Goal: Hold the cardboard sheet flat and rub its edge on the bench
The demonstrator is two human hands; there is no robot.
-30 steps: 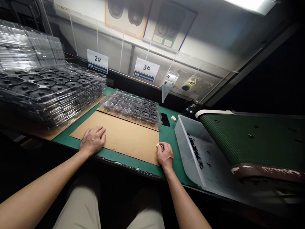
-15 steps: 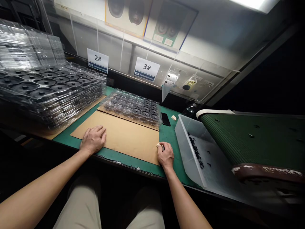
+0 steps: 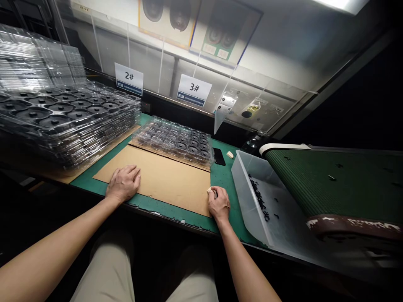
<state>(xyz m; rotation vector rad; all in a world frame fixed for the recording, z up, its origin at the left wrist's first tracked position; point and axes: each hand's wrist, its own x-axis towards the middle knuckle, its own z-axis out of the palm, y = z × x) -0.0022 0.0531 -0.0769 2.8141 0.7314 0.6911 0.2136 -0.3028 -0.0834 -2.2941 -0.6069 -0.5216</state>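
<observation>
My left hand (image 3: 124, 183) lies flat on the near left part of a brown cardboard sheet (image 3: 170, 178), fingers stretched out and holding nothing. At the sheet's right edge my right hand (image 3: 219, 203) is closed, with its fingertips around a small whitish piece (image 3: 209, 191). What that piece is I cannot make out, as the fingers hide most of it. Just behind the sheet sits a clear plastic blister tray (image 3: 173, 140) with rows of round pockets, several of them showing dark parts.
Tall stacked clear trays (image 3: 63, 113) fill the left side. Right of my right hand stands a translucent bin (image 3: 252, 203) holding small black parts, beside a green conveyor belt (image 3: 340, 180). A black phone-like slab (image 3: 218, 157) and a whitish scrap (image 3: 230, 154) lie on the green table (image 3: 225, 180).
</observation>
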